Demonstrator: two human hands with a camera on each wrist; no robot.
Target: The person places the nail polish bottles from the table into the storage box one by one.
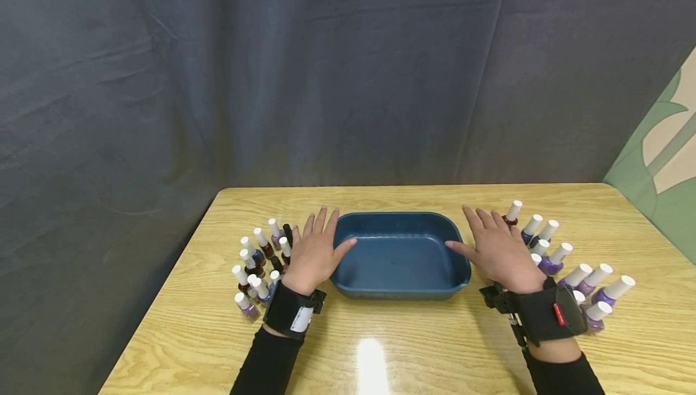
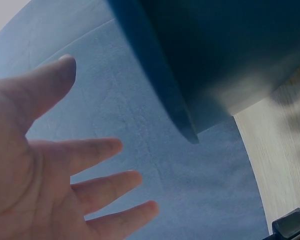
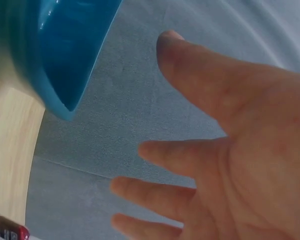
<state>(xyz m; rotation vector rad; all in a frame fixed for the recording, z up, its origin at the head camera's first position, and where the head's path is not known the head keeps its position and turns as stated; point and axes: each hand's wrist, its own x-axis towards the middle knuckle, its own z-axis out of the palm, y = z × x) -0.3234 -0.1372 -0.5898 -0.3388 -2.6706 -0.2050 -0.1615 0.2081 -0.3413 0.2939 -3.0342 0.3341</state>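
Observation:
A dark blue rectangular basin (image 1: 399, 291) with rounded corners stands on the wooden table between my two hands, with nothing inside. At its left end my left hand (image 1: 314, 256) is spread, its thumb over the rim in the head view. My right hand (image 1: 502, 256) is spread likewise at the right end, thumb pointing at the rim. Both palms hold nothing; the wrist views show the fingers straight and apart, near the basin's wall (image 2: 190, 100). Several nail polish bottles (image 1: 247, 307) with white caps stand left of my left hand, two dark-capped. More polish bottles (image 1: 611, 291), many purple, stand around my right wrist.
The light wooden table (image 1: 424, 353) ends at a grey curtain (image 1: 348, 81) behind and to the left. A green and beige patterned cloth (image 1: 663, 159) hangs at the right. A red-banded bottle (image 3: 10, 229) shows at the lower corner of the right wrist view.

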